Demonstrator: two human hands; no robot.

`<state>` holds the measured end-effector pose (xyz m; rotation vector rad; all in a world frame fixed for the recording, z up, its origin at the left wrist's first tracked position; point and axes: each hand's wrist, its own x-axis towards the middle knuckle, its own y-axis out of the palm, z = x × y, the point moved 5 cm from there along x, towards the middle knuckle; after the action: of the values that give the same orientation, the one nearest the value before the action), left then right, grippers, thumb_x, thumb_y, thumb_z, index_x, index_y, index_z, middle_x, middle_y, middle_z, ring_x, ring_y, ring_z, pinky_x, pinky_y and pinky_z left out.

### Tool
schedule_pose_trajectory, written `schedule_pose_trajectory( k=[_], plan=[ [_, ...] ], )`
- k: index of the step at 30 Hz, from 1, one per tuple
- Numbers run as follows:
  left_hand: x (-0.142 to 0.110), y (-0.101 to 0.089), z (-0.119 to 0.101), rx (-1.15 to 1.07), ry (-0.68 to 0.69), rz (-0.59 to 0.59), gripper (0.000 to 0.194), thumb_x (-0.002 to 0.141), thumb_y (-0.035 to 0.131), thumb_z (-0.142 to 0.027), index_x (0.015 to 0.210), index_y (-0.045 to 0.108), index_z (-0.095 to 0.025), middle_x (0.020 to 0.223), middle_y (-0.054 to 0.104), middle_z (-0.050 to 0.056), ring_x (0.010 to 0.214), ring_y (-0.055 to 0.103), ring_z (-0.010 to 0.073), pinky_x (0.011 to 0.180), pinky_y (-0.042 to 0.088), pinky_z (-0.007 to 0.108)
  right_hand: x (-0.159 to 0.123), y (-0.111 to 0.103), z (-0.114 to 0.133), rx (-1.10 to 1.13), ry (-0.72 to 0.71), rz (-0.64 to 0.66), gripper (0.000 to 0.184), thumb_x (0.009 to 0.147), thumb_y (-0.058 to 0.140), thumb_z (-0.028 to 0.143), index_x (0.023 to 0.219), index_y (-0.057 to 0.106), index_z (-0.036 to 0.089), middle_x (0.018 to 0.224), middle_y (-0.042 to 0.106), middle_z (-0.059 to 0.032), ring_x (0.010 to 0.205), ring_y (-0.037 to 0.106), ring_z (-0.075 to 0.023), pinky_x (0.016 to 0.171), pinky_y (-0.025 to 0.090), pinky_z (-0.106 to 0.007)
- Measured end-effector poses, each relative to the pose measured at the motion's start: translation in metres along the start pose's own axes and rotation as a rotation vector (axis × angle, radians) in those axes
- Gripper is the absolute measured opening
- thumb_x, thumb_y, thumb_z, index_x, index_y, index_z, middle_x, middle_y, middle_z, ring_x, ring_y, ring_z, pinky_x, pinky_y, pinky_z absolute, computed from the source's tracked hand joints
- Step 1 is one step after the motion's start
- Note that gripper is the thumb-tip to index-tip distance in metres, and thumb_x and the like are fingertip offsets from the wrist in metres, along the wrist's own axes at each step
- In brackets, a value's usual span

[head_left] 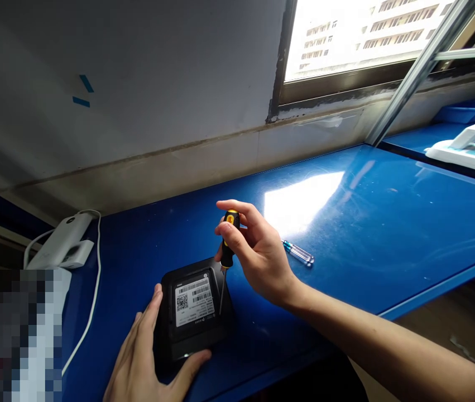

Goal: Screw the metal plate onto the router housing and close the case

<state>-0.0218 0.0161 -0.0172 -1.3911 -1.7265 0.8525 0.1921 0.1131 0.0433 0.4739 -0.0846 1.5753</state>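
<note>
A black box-shaped device [195, 338] lies flat on the blue table, its white label [199, 298] with a QR code and barcodes facing up. My left hand [145, 357] grips it, fingers along the left side and thumb at the near edge. In my right hand [264, 257] is a black-and-yellow screwdriver [228, 254], held nearly upright by the handle. Its thin shaft points down, and the tip meets the device just right of the label; the exact contact spot is too dark to make out.
Behind my right hand lies a clear-handled screwdriver [300, 254], partly hidden. A white power strip [59, 243] with a cable [97, 268] is at the left. Another power strip [467, 156] and a blue tray [467, 111] stand beyond a metal post [408, 78].
</note>
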Motion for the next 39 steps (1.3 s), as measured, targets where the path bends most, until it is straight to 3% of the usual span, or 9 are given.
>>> schedule_pose_trajectory(
  k=[5,10,14,18,22,25,28,35,39],
  plan=[
    [0.0002,-0.0001,-0.0022,-0.002,0.042,-0.026,0.078,0.091,0.058,-0.063,0.158,0.039,-0.028,0.158,0.058,0.007,0.147,0.051,0.0357,0.121,0.043,0.054,-0.0012,-0.0011,0.002,-0.021,-0.02,0.012,0.027,0.1,0.063,0.041,0.123,0.061,0.028,0.089,0.065,0.003,0.061,0.069,-0.0107,0.054,0.058,-0.023],
    [0.0001,-0.0004,-0.0038,0.013,0.067,-0.038,0.078,0.092,0.056,-0.063,0.159,0.038,-0.028,0.158,0.057,0.006,0.147,0.052,0.0339,0.122,0.042,0.051,-0.0024,-0.0051,0.0066,0.005,-0.077,0.023,0.032,0.105,0.049,0.045,0.124,0.067,0.026,0.12,0.073,-0.0056,0.087,0.077,-0.0178,0.071,0.065,-0.033],
    [-0.0006,-0.0004,-0.0035,0.026,0.054,-0.029,0.077,0.092,0.057,-0.062,0.159,0.037,-0.028,0.16,0.056,0.007,0.147,0.051,0.0352,0.12,0.044,0.053,-0.0001,-0.005,0.0069,-0.002,-0.078,-0.002,0.025,0.102,0.059,0.041,0.12,0.065,0.024,0.104,0.076,-0.0031,0.077,0.075,-0.0149,0.068,0.063,-0.031],
    [-0.0004,-0.0006,-0.0031,0.018,0.045,-0.027,0.077,0.092,0.057,-0.063,0.158,0.039,-0.028,0.159,0.056,0.006,0.147,0.051,0.0349,0.121,0.043,0.053,0.0001,-0.0031,0.0088,-0.084,-0.12,-0.041,0.023,0.095,0.072,0.036,0.115,0.066,0.026,0.084,0.066,0.0033,0.068,0.066,-0.011,0.059,0.056,-0.025],
    [0.0003,-0.0006,-0.0039,0.02,0.058,-0.028,0.075,0.094,0.055,-0.063,0.158,0.04,-0.027,0.159,0.056,0.007,0.147,0.051,0.0333,0.122,0.042,0.051,-0.0025,-0.0031,0.0101,-0.077,-0.127,-0.032,0.019,0.099,0.066,0.042,0.108,0.067,0.026,0.092,0.066,0.0012,0.07,0.066,-0.0105,0.058,0.055,-0.023],
    [0.0001,-0.0006,-0.0044,0.027,0.08,-0.033,0.075,0.095,0.054,-0.065,0.158,0.039,-0.026,0.16,0.056,0.007,0.147,0.052,0.0316,0.124,0.04,0.049,-0.0028,-0.0032,0.0093,-0.007,-0.107,0.003,0.027,0.105,0.051,0.045,0.114,0.067,0.026,0.102,0.07,-0.0014,0.076,0.072,-0.0132,0.064,0.06,-0.028],
    [-0.0001,0.0,-0.0028,0.031,0.08,-0.027,0.075,0.095,0.053,-0.066,0.157,0.04,-0.026,0.161,0.054,0.007,0.148,0.051,0.0322,0.123,0.041,0.05,-0.0007,-0.0027,0.0072,0.005,-0.093,0.016,0.026,0.106,0.049,0.041,0.119,0.065,0.025,0.11,0.073,-0.0032,0.079,0.076,-0.0145,0.067,0.062,-0.03],
    [0.0,-0.0001,-0.0027,0.032,0.1,-0.039,0.074,0.096,0.052,-0.068,0.157,0.04,-0.028,0.16,0.055,0.006,0.147,0.052,0.0317,0.123,0.041,0.049,-0.0009,-0.0044,0.0053,-0.119,-0.11,-0.048,0.02,0.096,0.071,0.041,0.109,0.065,0.026,0.074,0.056,0.0073,0.059,0.061,-0.0077,0.054,0.05,-0.021],
    [-0.0002,0.0011,-0.0013,0.028,0.132,-0.046,0.075,0.095,0.054,-0.067,0.158,0.039,-0.029,0.161,0.054,0.007,0.146,0.053,0.0329,0.123,0.041,0.052,-0.0031,-0.005,0.006,-0.069,-0.099,-0.012,0.028,0.106,0.049,0.044,0.119,0.067,0.026,0.098,0.066,0.0,0.07,0.069,-0.0112,0.061,0.056,-0.026]
  ],
)
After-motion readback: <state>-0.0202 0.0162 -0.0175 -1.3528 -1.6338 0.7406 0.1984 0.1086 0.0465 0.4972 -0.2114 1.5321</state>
